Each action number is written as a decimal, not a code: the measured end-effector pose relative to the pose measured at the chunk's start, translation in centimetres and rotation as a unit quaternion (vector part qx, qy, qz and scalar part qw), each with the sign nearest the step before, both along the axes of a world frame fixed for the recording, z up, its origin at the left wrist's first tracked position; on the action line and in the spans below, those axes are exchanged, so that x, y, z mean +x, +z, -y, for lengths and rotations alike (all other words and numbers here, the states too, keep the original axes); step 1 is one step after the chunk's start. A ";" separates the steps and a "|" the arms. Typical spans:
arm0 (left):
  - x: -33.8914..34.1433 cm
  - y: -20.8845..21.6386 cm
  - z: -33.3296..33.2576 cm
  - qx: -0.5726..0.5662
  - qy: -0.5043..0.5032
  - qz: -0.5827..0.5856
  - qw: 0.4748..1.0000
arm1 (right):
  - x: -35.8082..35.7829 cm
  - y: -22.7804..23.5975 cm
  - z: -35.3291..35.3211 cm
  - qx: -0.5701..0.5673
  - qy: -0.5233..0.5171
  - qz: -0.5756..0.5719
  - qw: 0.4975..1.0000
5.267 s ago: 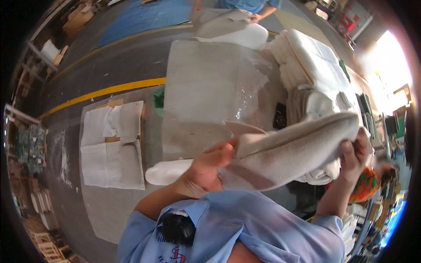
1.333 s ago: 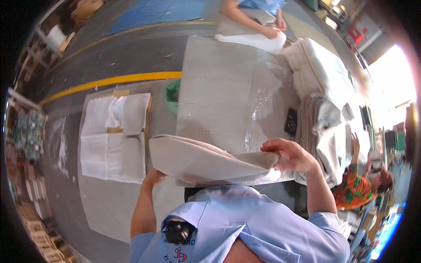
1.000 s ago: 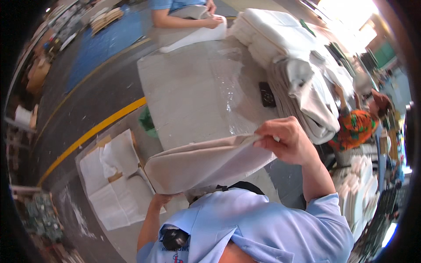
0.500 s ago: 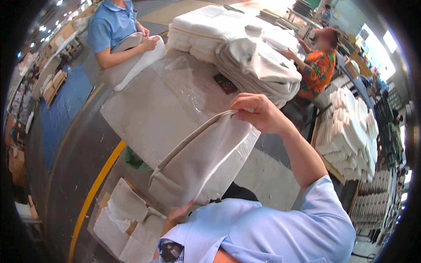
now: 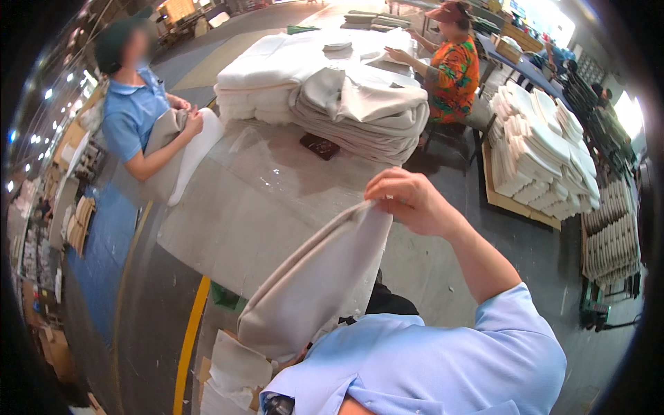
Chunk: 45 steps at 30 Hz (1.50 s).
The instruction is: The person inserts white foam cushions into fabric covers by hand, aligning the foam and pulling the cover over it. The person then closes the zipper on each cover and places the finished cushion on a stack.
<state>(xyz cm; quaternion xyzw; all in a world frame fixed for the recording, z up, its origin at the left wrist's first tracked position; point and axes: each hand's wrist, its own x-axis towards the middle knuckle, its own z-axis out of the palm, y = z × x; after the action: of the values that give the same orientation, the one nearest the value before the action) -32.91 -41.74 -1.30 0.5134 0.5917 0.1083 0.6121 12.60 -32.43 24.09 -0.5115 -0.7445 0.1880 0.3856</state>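
Fabric piece: the grey-beige folded cloth (image 5: 318, 280) slants down from the right hand (image 5: 395, 196) toward the left hand (image 5: 301, 354); 5.3 s ago it was stretched between both hands, seam uppermost, with the left hand plainly visible at one end.
Right hand: thumb and fingers pinch the cloth's upper corner, much as half a second ago.
Left hand: only a sliver shows at the cloth's lower edge, less than half a second ago; its grip cannot be told.
View: turned to the right since the earlier frames, bringing the co-worker in the blue polo (image 5: 128, 128) and the white pallet stack (image 5: 539, 155) further in.
Cloth shape: long and tapering, soft and matte, with a doubled, rounded rim along its upper left side and a smooth, gently bowed face.
Counter: beyond the hands, the pale, flat counter (image 5: 221, 238) carries crinkled, glossy clear film (image 5: 277, 173).
Piles: past the right hand, limp grey cloths (image 5: 360, 131) lie in rippled layers beside thick, fluffy white padding (image 5: 256, 104); a dark flat rectangle (image 5: 319, 146) sits just before them.
Near the left hand: creased white sheets (image 5: 238, 366) and a green bag (image 5: 225, 296).
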 end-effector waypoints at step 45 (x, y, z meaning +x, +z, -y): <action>27.5 18.7 -18.8 -0.206 -0.658 0.339 0.640 | -6.2 -20.2 13.5 -0.354 0.004 -0.795 0.493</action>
<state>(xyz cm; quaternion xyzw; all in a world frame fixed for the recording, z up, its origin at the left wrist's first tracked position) -5.37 -22.97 17.44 0.5555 -0.1446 -0.2811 0.7691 6.38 -45.89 3.85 -0.2360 0.0033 0.7642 0.6003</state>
